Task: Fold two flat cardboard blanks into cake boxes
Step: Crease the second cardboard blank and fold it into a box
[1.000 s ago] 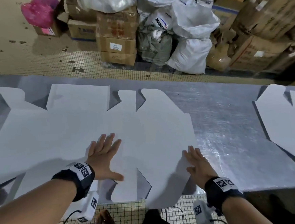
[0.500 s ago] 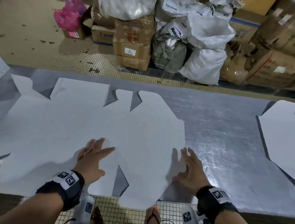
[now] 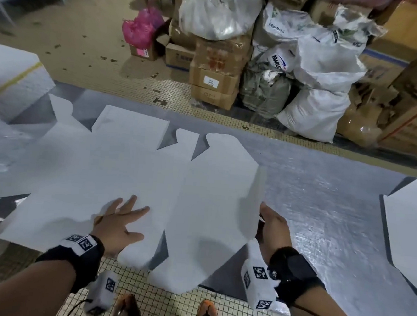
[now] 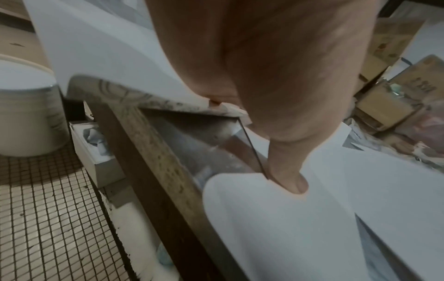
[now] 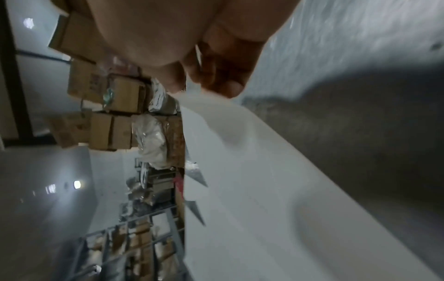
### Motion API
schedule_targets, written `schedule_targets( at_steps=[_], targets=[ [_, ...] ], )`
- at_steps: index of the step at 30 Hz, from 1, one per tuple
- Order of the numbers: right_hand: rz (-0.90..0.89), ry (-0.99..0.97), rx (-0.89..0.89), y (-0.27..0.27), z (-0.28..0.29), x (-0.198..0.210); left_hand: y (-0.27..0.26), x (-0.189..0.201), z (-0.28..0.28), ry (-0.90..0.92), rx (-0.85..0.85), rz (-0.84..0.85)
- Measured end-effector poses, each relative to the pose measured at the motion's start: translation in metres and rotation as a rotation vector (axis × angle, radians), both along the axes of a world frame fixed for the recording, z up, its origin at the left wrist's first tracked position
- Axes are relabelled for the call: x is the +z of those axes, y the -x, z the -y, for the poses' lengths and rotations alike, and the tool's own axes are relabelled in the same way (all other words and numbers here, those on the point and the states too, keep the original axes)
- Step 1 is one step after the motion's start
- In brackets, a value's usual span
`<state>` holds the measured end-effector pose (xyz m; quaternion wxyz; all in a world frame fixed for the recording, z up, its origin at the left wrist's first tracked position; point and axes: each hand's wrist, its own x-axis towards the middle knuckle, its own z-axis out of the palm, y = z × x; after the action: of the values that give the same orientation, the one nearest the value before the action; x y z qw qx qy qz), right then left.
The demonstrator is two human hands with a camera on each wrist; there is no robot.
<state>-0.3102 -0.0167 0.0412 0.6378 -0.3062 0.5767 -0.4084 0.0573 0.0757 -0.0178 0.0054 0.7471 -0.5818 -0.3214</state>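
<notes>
Lifted now, the smooth white cardboard blank [image 3: 136, 172]'s right flap is pinched by the right hand [image 3: 272, 231]; the left hand [image 3: 120, 222] presses flat, fingers spread.

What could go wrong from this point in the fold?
1. The right hand lifts the blank by one edge only; the panel could bend off its crease.
2. The left hand presses flat with open fingers; the blank may slide on the table.
3. Near flaps overhang the table edge and could snag.
</notes>
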Motion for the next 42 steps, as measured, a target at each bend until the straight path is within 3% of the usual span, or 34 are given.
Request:
schedule_targets(
  at_steps=[3, 6, 10, 15, 19, 21, 23, 26, 27, 30, 32, 34, 38, 42],
  targets=[
    [0.143, -0.019, 0.055, -0.022, 0.000, 0.016, -0.003, 0.004, 0.003, 0.000, -0.001, -0.031],
    [0.117, 0.015, 0.171, -0.056, -0.003, 0.025, -0.013, 0.009, 0.005, -0.001, 0.017, -0.130],
    [-0.119, 0.209, 0.380, -0.105, -0.012, 0.027, -0.032, 0.016, 0.009, 0.011, 0.103, -0.357],
    [-0.351, 0.313, 0.625, -0.159, -0.023, -0.006, -0.046, 0.025, 0.009, 0.011, 0.325, -0.662],
    [-0.704, 0.388, 0.927, -0.186, -0.025, -0.037, -0.068, 0.025, 0.016, -0.039, 0.696, -0.855],
    [-0.846, 0.390, 1.018, -0.192, -0.028, -0.048, -0.086, 0.027, 0.017, 0.018, 0.841, -1.097],
    [-0.968, 0.370, 1.055, -0.195, -0.031, -0.051, -0.109, 0.032, 0.015, 0.061, 0.926, -1.169],
    [-1.059, 0.367, 1.051, -0.200, -0.034, -0.053, -0.141, 0.034, 0.014, 0.237, 0.902, -1.007],
    [-1.079, 0.360, 1.051, -0.202, -0.035, -0.053, -0.149, 0.032, 0.016, 0.304, 0.834, -0.853],
    [-1.126, 0.358, 1.057, -0.205, -0.035, -0.052, -0.157, 0.026, 0.023, 0.365, 0.366, -0.363],
    [-1.142, 0.367, 1.079, -0.205, -0.034, -0.050, -0.146, 0.023, 0.031, 0.228, 0.017, -0.220],
    [-1.136, 0.378, 1.107, -0.204, -0.030, -0.048, -0.129, 0.017, 0.038, 0.018, -0.185, -0.086],
    [-1.084, 0.375, 1.115, -0.200, -0.012, -0.044, -0.108, -0.001, 0.038, -0.111, -0.198, 0.106],
    [-1.156, 0.355, 1.116, -0.196, 0.024, -0.046, -0.105, -0.006, 0.038, -0.154, -0.186, 0.148]
  ],
)
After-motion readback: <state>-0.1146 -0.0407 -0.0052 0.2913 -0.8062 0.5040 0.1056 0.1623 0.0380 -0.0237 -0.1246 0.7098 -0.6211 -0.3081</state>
